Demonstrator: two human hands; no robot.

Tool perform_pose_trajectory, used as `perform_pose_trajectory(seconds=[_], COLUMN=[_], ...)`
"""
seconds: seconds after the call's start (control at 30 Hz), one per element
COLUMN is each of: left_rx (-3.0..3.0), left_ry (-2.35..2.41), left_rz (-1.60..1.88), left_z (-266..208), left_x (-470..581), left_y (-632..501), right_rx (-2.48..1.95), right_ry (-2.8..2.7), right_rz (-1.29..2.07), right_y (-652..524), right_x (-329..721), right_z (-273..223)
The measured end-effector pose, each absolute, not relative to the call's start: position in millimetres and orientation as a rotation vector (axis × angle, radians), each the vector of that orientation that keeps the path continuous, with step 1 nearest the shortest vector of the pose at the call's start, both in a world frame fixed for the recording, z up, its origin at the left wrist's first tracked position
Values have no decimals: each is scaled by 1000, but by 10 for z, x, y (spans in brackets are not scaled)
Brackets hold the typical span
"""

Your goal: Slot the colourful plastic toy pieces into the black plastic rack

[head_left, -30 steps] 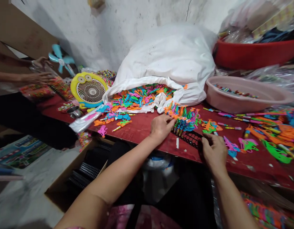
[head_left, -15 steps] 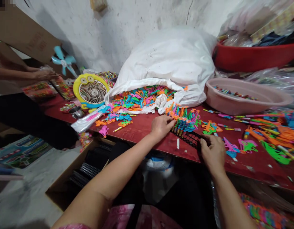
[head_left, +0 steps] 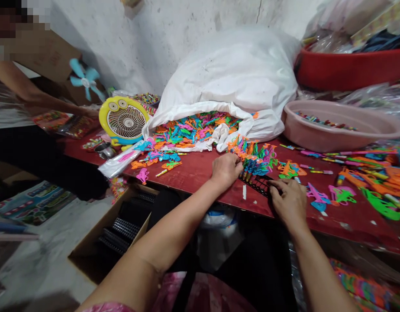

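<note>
A black plastic grid rack (head_left: 261,183) lies slantwise near the table's front edge. Its far-left part carries rows of small colourful plastic toys (head_left: 252,157) standing upright, while open squares show toward its right end. My left hand (head_left: 226,170) is closed at the rack's left end, against the toys; its fingertips are partly hidden. My right hand (head_left: 290,200) pinches the right end of the rack with thumb and fingers. Loose toys in orange and green (head_left: 289,169) lie just beyond the right hand, and pink and blue ones (head_left: 317,197) lie to its right.
A large white sack (head_left: 232,73) spills similar toys onto the red table (head_left: 193,175). A pink basin (head_left: 343,130) and a red basin (head_left: 349,69) stand at right. A yellow fan (head_left: 124,121) is at left, near another person's arm (head_left: 57,102). Below, a cardboard box (head_left: 89,251) holds black racks.
My right fingers have shifted slightly along the rack's right end. My left hand stays at the left end. The other person's arm at left now reaches lower over the packets. The view has tilted slightly.
</note>
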State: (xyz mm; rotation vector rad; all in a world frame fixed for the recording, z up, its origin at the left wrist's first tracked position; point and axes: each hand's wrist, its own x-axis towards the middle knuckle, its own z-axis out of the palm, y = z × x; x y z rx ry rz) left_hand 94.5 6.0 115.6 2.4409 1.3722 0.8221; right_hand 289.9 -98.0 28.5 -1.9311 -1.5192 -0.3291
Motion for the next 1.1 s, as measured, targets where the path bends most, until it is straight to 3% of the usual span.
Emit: perform_pose_trajectory(seconds=[0.2,0.33,0.53,1.1], left_rx=[2325,2081,2038,2321], left_ry=[1363,1257,1218,1020], left_rz=[902,1130,1198,1092], left_z=[1102,830,505,587], left_x=[949,955,971,901], left_y=[113,187,182,392], right_rx=[-2017,-2057,-2055,-2019], right_ry=[-1642,-1733,-1820,-1884], right_rz=[-466,-531,-578,-554], right_y=[-1054,-1142,-1245,-1280], right_x=[2758,2669,2618,2587], right_z=[396,458,414,411])
